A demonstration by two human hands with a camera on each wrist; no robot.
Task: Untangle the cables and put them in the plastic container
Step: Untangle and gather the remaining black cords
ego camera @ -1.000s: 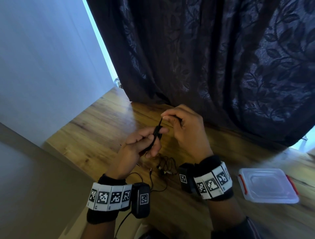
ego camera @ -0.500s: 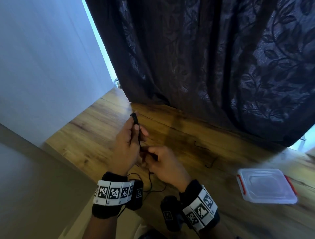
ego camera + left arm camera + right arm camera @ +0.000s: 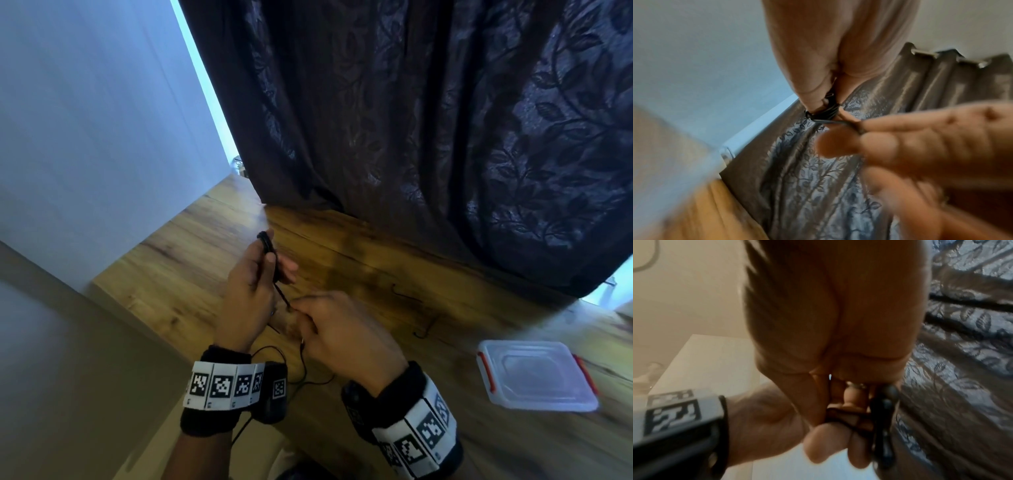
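Dark leaf-pattern curtain (image 3: 428, 137) hangs behind a wood-grain table (image 3: 359, 267). Clear plastic container (image 3: 534, 375) w/ red clips, lid on, lies flat at the table's right, well apart from both hands. Left hand (image 3: 250, 291) is raised, fingers curled round a coiled black cable (image 3: 266, 241); the coil's long axis runs roughly upright. 1 taut strand slants down-right to the right hand (image 3: 342, 335), which pinches it. Loose cable trails on the table below the wrists. No readable text; wristbands carry only square code markers.
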